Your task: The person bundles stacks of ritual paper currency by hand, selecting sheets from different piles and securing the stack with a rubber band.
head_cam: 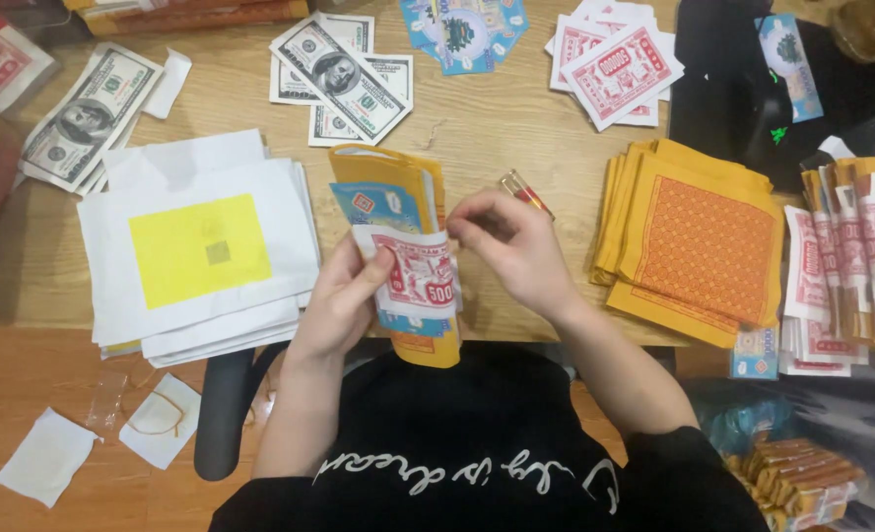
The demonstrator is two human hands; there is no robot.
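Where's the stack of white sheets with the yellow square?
Head view, left side of the wooden table: white sheet stack sits just left of the left hand, below the grey banknotes.

Head view, steeply downward (close)

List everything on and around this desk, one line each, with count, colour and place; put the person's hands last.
paper bundle: one, yellow, blue and red-white sheets, held at centre
white sheets with yellow square: one stack, left of the hands
grey-green banknotes: one pile, far left
grey-green banknotes: a few overlapping, top centre
blue printed notes: a few, top edge
red-white notes: small pile, top right
orange-yellow patterned sheets: one stack, right
assembled bundles: a row, far right
white paper scraps: two, floor, lower left
table: one, wooden
left hand: grips the bundle
right hand: pinches the bundle's top
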